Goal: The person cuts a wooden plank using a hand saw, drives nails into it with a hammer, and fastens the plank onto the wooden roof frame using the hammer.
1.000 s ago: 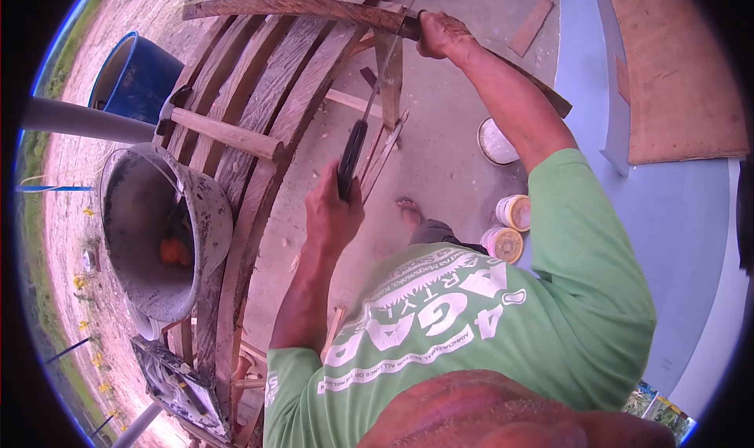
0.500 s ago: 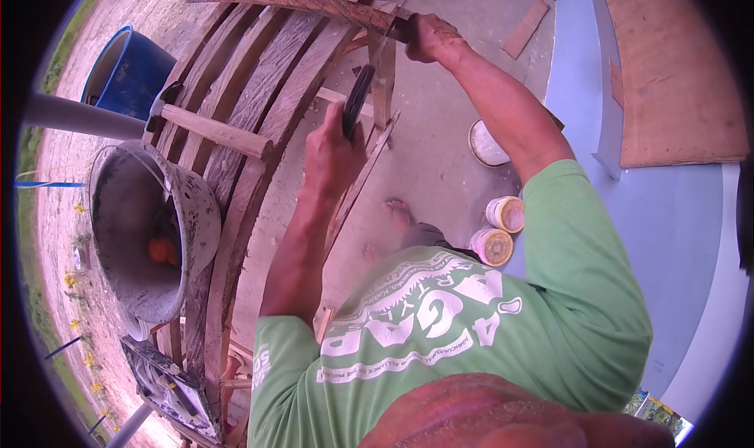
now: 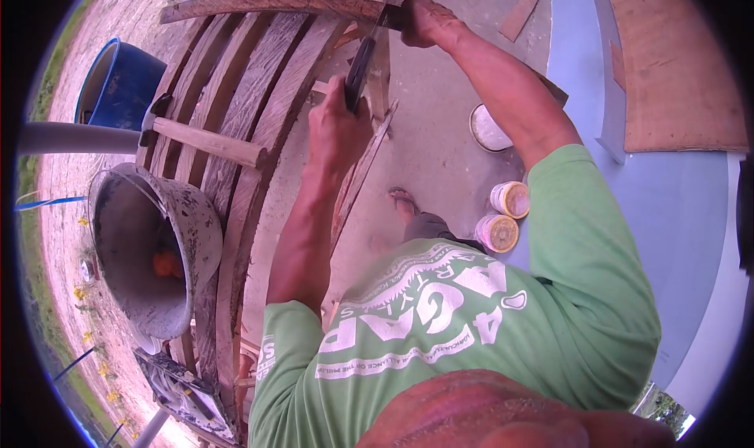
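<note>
My left hand (image 3: 338,126) is closed around the black handle (image 3: 359,75) of what looks like a hand saw. Its thin blade, seen nearly edge-on, meets a long wooden board (image 3: 275,2) near the board's right end. That board lies across several wooden slats (image 3: 271,59). At the same end, just right of the blade, my right hand (image 3: 428,22) is closed on the board, its fingers partly hidden. A hammer (image 3: 208,142) rests on the slats to the left of my left hand.
A stained bucket (image 3: 204,228) holding something orange stands at left, with a blue bucket (image 3: 129,87) beyond it. Two small tubs (image 3: 497,234) and a white-topped container (image 3: 488,130) are on the floor. A plywood sheet (image 3: 675,71) is at right. A sandalled foot (image 3: 402,198) shows below.
My left hand has moved up towards the board with the handle, and less of the blade shows below the board. My right hand has shifted slightly left and up, still gripping the board.
</note>
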A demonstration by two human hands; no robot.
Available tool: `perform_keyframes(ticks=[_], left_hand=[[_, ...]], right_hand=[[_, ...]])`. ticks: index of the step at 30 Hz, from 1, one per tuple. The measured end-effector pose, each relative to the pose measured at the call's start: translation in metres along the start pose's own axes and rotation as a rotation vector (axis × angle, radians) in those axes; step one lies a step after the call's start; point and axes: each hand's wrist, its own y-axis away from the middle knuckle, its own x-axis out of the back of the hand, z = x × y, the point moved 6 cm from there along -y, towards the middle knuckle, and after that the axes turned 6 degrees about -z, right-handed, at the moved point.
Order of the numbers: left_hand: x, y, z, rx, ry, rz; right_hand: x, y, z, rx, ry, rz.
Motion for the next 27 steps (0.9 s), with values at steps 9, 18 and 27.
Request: perform_keyframes(ticks=[9,18,27], left_hand=[[0.032,0.119,-0.045,-0.006,0.049,0.032],[0.025,0.085,-0.037,-0.052,0.011,0.037],[-0.007,0.004,-0.023,-0.06,0.031,0.06]], right_hand=[[0.012,0.0,-0.011,-0.017,0.042,0.001],[0.014,0.0,-0.008,-0.001,-0.017,0.035],[0.006,-0.004,-0.006,0.017,-0.023,0.037]])
